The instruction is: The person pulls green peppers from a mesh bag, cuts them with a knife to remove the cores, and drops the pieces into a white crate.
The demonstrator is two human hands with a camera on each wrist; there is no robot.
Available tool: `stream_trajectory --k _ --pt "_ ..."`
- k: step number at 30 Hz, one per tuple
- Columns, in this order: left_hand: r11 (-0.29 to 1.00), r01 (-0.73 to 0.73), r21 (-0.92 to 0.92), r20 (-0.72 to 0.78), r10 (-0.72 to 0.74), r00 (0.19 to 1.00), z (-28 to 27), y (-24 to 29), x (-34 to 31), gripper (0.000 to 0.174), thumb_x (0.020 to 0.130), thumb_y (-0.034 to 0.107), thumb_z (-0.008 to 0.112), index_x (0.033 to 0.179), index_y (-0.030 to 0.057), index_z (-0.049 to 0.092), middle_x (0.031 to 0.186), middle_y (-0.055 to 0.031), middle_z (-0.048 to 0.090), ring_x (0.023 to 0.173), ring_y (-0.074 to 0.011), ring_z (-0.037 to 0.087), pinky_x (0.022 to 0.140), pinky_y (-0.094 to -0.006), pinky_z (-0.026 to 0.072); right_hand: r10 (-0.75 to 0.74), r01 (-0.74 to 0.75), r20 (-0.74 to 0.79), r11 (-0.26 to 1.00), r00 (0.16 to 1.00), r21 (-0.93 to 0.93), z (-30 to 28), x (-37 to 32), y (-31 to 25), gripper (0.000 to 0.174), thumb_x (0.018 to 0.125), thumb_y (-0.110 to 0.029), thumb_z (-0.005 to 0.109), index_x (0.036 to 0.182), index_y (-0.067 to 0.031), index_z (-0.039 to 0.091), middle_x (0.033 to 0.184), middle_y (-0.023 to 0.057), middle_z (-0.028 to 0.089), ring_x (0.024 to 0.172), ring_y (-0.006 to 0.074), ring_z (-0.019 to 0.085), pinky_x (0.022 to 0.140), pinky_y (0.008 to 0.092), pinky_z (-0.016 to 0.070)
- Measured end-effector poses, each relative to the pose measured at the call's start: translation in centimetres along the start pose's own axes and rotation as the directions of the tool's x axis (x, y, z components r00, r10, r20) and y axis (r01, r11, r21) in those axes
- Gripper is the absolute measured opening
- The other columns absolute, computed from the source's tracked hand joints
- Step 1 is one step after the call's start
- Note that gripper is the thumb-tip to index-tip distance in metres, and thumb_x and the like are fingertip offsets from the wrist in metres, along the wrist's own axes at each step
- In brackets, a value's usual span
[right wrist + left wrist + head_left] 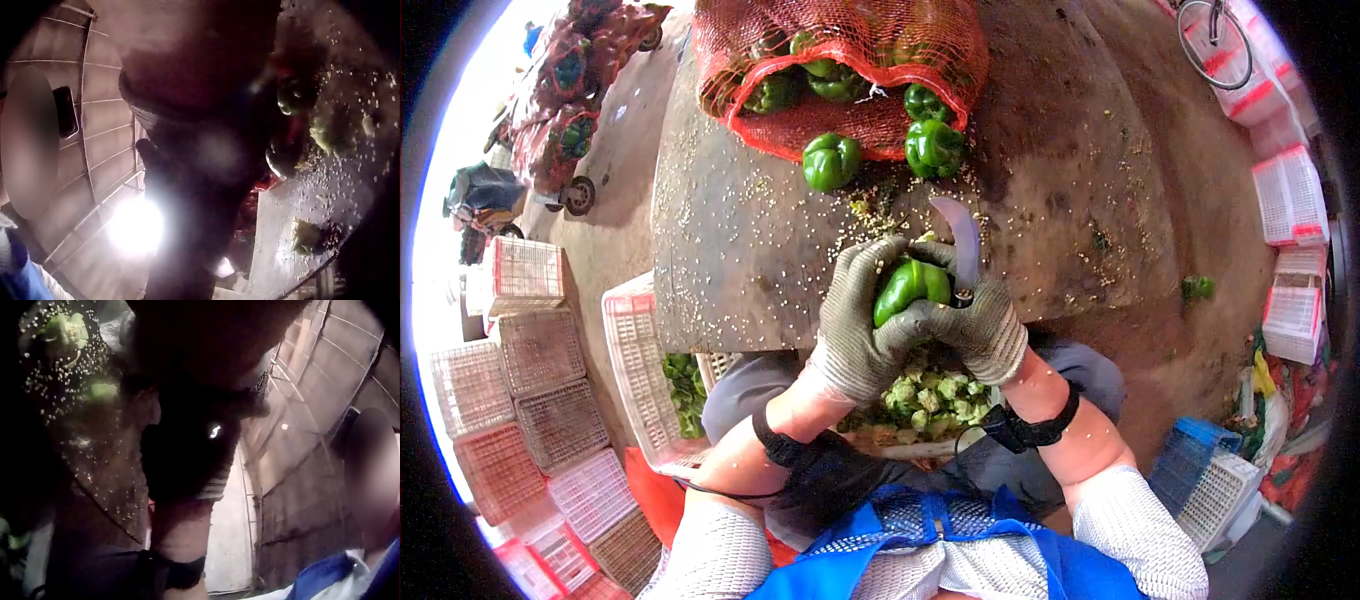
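A green bell pepper (912, 288) is gripped by my gloved left hand (855, 310), its fingers curled round the far side. My gloved right hand (985, 330) holds a knife with a curved blade (962, 240) that points up and away from me; its handle is mostly hidden in the glove. The right thumb lies along the near side of the pepper. Both hands are over the near edge of a seed-strewn board (750, 250). In the wrist views the left hand (187, 450) and right hand (200, 156) are dark, and what they hold is hidden there.
Beyond my hands, a red mesh sack (830, 130) spills several peppers, with a loose pepper (832, 162) before it. Pale green pepper scraps (935, 402) lie below, between my legs. A white crate (635, 390) with peppers stands at left; stacked crates (540, 350) line the far left.
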State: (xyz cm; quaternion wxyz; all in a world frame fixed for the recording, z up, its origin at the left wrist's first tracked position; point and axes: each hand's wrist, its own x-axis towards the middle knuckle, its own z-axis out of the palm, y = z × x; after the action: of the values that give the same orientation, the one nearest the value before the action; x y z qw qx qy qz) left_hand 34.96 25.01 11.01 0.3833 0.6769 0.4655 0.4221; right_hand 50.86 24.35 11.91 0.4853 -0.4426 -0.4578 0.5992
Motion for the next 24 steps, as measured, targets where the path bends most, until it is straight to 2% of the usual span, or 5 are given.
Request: stream_trajectory --k 6,12,18,20,24 --pt "0.861 0.230 -0.453 -0.185 -0.343 0.921 1.8 -0.9 0.9 0.046 0.103 0.044 0.047 0.112 0.0012 0.062 0.098 -0.0057 0.063 0.090 -0.0164 0.062 0.087 -0.0295 0.0490 -0.033 0.011 -0.141 0.988 0.990 -0.155 1.4 1.1 2.4 0.042 0.083 -0.025 0.075 0.117 -0.0023 0.064 0.093 0.0084 0.070 0.086 0.0149 0.065 0.077 0.0314 0.0525" --pt "0.335 0.311 -0.889 0.019 -0.653 0.757 0.5 -5.7 2.3 0.064 0.094 0.068 0.043 0.105 0.0066 0.059 0.092 -0.0073 0.065 0.082 -0.0208 0.065 0.078 -0.0369 0.0563 0.046 -0.111 -0.230 0.954 0.972 -0.278 3.8 1.8 1.2 0.032 0.083 -0.025 0.075 0.102 -0.0009 0.068 0.085 0.0092 0.072 0.076 0.0134 0.066 0.070 0.0311 0.0535" --pt "-0.179 0.402 -0.898 0.426 -0.578 0.696 -1.9 -4.1 3.6 0.078 0.091 0.074 0.036 0.126 0.0076 0.056 0.122 -0.0220 0.063 0.108 -0.0390 0.063 0.097 -0.0534 0.0491 0.154 -0.142 -0.045 0.970 0.987 0.198 3.3 1.4 1.2 0.044 0.087 -0.025 0.069 0.123 -0.0045 0.054 0.086 0.0104 0.068 0.054 0.0127 0.056 0.051 0.0290 0.0500" --pt "-0.200 0.381 -0.902 0.423 -0.576 0.699 -1.9 -4.3 3.8 0.077 0.090 0.073 0.041 0.129 0.0091 0.054 0.120 -0.0167 0.064 0.109 -0.0366 0.062 0.099 -0.0523 0.0476 0.266 -0.269 0.061 0.881 0.962 0.390 3.3 1.5 0.3 0.050 0.087 -0.032 0.063 0.128 -0.0069 0.049 0.081 0.0115 0.065 0.033 0.0127 0.041 0.030 0.0284 0.0379" --pt "-0.135 0.313 -0.940 0.331 -0.580 0.744 -4.5 -5.1 4.5 0.064 0.090 0.069 0.050 0.119 0.0137 0.060 0.106 -0.0070 0.067 0.092 -0.0243 0.065 0.082 -0.0430 0.0548 0.283 -0.277 0.065 0.820 0.957 0.501 1.7 1.6 1.8 0.052 0.088 -0.041 0.061 0.129 -0.0110 0.051 0.073 0.0052 0.060 0.033 0.0113 0.036 0.032 0.0261 0.0368"
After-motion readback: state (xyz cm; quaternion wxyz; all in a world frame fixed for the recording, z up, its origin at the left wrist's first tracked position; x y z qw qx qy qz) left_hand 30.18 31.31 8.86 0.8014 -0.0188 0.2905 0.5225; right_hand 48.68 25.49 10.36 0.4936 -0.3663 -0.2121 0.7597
